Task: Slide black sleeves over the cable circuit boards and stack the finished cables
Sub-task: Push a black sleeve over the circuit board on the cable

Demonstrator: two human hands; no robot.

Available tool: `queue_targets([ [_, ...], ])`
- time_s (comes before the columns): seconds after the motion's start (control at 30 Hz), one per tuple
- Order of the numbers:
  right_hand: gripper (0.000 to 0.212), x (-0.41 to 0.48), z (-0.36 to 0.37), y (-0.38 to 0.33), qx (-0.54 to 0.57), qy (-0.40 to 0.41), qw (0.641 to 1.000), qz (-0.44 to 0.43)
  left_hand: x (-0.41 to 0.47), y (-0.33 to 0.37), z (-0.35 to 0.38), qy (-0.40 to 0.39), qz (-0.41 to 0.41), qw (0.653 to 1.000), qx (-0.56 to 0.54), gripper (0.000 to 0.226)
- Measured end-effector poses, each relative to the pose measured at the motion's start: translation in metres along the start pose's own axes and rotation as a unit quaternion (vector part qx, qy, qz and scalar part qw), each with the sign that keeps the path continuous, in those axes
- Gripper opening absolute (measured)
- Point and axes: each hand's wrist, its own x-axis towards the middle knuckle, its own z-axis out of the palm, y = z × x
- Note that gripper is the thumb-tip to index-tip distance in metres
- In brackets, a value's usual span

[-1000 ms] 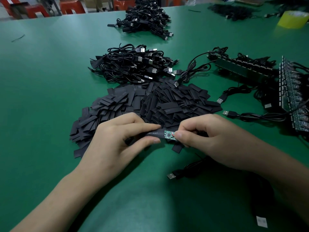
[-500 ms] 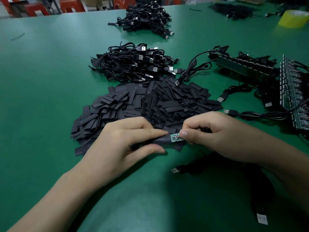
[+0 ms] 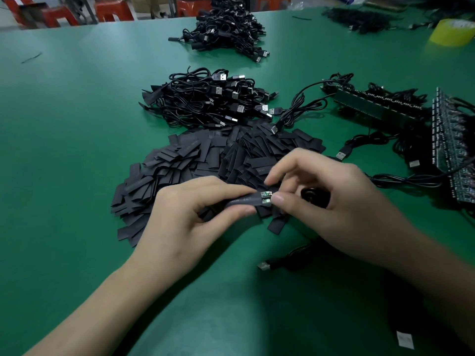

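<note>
- Left hand (image 3: 190, 214) is dead centre in the frame, fingers pinching a black sleeve (image 3: 244, 201) between thumb and forefinger.
- Right hand (image 3: 334, 201) has thumb and a curled finger nipped on the bare end of the circuit board (image 3: 266, 197). Only a bit of green pokes out of the sleeve.
- Pile of loose sleeves (image 3: 195, 160) sits just behind, on the green desk (image 3: 77, 124).
- Stack of finished cables (image 3: 210, 101) is further up, centre.

Nothing legible. Faint pale printing runs along the black sleeve (image 3: 243, 201) at centre frame and on some of the loose sleeves (image 3: 191, 146) behind it, too blurred to read; the white label (image 3: 405, 341) at lower right is equally unreadable.
</note>
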Motion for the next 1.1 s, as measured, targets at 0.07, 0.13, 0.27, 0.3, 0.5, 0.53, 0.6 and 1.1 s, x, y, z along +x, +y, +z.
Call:
queue_targets([
  [0.07,0.006,-0.001,0.001,-0.002,-0.044,0.026,0.998,-0.044,0.000,0.000,0.000,0.008,-0.017,1.000,-0.024,0.021],
  [0.13,0.005,-0.001,0.003,-0.002,-0.075,0.051,0.994,-0.068,-0.001,0.000,0.001,0.010,-0.031,0.998,-0.045,0.020],
  [0.27,0.004,-0.002,0.004,-0.001,-0.093,0.085,0.988,-0.086,-0.002,0.002,0.004,0.021,-0.044,0.997,-0.067,0.018],
  [0.3,0.004,-0.002,0.005,-0.001,-0.097,0.088,0.987,-0.089,-0.002,0.002,0.004,0.023,-0.042,0.997,-0.065,0.017],
  [0.5,0.007,-0.004,0.011,-0.003,-0.098,0.085,0.988,-0.079,-0.002,0.005,0.005,0.017,-0.012,0.999,-0.027,0.019],
  [0.53,0.008,-0.004,0.011,-0.003,-0.094,0.082,0.989,-0.076,-0.002,0.005,0.005,0.019,-0.010,0.999,-0.025,0.019],
  [0.6,0.009,-0.003,0.011,-0.003,-0.077,0.084,0.991,-0.072,-0.002,0.007,0.005,0.027,-0.009,0.999,-0.028,0.018],
  [1.1,0.005,-0.006,0.015,-0.006,-0.051,0.120,0.990,-0.047,-0.004,0.009,0.005,0.066,0.024,0.997,0.015,0.017],
])
